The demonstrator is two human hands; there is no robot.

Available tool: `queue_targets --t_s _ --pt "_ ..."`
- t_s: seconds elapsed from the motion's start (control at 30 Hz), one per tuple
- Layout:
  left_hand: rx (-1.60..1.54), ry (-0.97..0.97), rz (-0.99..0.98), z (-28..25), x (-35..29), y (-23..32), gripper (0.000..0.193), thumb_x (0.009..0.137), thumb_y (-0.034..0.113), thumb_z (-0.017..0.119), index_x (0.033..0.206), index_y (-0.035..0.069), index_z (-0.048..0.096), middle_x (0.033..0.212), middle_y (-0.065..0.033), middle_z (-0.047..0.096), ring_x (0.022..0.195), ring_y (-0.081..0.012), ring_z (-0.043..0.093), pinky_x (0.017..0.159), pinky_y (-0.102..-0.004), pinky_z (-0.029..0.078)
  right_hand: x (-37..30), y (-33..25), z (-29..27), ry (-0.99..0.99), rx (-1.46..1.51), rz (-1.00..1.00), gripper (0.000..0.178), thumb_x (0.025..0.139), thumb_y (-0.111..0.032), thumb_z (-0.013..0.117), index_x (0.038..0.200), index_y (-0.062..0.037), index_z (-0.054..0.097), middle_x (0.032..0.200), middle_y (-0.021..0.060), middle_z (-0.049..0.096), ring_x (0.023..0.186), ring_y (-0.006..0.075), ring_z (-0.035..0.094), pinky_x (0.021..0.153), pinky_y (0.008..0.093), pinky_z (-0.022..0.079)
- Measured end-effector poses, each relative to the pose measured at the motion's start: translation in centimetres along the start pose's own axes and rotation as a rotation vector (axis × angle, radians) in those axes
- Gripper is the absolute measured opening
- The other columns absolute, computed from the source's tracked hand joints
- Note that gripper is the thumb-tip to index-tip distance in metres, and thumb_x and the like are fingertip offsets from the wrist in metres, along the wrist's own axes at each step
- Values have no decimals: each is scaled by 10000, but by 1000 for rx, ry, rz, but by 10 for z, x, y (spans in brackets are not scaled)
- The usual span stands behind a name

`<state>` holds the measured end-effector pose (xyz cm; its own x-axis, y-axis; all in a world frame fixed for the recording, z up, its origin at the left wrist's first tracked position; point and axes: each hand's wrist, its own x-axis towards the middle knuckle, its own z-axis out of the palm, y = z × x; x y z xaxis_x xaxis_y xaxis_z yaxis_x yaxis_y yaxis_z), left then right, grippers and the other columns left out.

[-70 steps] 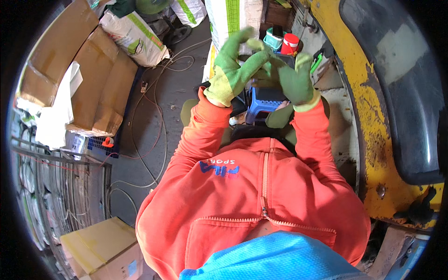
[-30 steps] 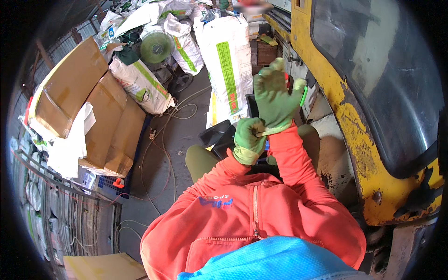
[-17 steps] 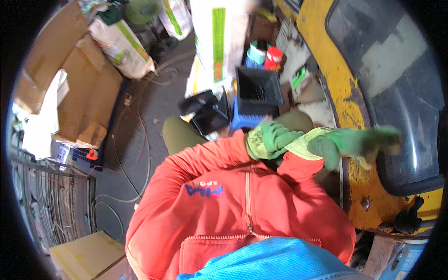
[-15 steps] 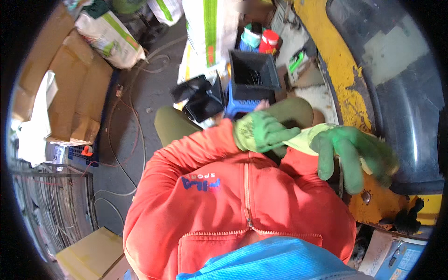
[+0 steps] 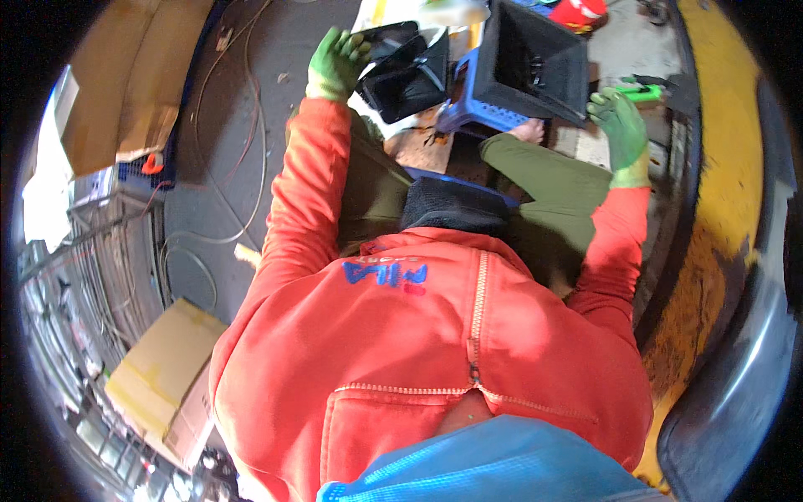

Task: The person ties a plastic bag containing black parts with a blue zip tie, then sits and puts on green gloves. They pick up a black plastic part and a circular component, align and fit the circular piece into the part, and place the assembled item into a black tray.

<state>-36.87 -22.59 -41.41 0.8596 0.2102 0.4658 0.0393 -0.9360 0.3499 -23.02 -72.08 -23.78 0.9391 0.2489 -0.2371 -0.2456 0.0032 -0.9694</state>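
Observation:
My left hand [image 5: 336, 65], in a green work glove with a paler cuff, is raised at the far left with its fingers apart. Beside its fingertips lie black plastic trays [image 5: 408, 82]; whether they touch, I cannot tell. My right hand [image 5: 621, 135], gloved the same way, is stretched out with open fingers by the near right corner of a black rectangular bin [image 5: 535, 71]. The bin rests on a blue plastic crate or stool [image 5: 477, 105]. Nothing shows in either palm.
A bright green tool [image 5: 640, 92] and a red container [image 5: 577, 12] lie beyond my right hand. Along the right runs a worn yellow machine panel [image 5: 728, 151]. Cables [image 5: 264, 159] cross the floor at left, near brown cardboard [image 5: 125, 92] and a cardboard box [image 5: 163, 368].
My left hand has let go of my right glove's cuff. Both arms have spread apart and reached forward, left toward the black trays, right toward the bin. The view has shifted.

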Motion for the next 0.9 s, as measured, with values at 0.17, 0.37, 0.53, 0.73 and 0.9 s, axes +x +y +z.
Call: queue_targets --t_s 0.17,0.37,0.53,0.73,0.9 --pt "-819 -150 -852 71 51 -36 320 809 345 585 851 33 644 763 -94 646 661 -237 618 595 -335 474 -9 23 34 -461 -717 -53 351 883 -305 558 1104 -32 583 991 74 633 917 189 600 839 320 454" --pt "-155 -803 -867 209 -43 -34 361 761 305 634 986 22 640 901 -161 663 860 -319 636 749 -380 482 -15 20 40 -521 -1092 107 366 861 -277 585 1132 -32 560 1014 79 610 958 188 570 831 305 438" --pt "-272 -726 -1197 280 -103 -43 360 746 280 650 1010 35 638 939 -175 660 909 -332 629 788 -388 475 -2 24 34 -460 -1035 49 316 856 -217 599 1109 -30 573 1018 79 600 941 183 571 814 305 444" --pt "-529 -335 -984 257 -50 7 493 703 195 661 1176 85 575 1057 -159 642 970 -305 616 852 -362 463 4 21 49 -578 -1157 108 386 841 -224 634 1152 -8 555 1096 108 616 1008 198 578 864 311 444" --pt "-180 -753 -415 148 70 70 363 709 176 591 1067 136 640 1016 -188 633 969 -353 598 846 -411 475 -2 27 61 -647 -1080 -25 355 889 -248 559 1148 -7 557 1104 100 607 1019 191 563 872 306 436"
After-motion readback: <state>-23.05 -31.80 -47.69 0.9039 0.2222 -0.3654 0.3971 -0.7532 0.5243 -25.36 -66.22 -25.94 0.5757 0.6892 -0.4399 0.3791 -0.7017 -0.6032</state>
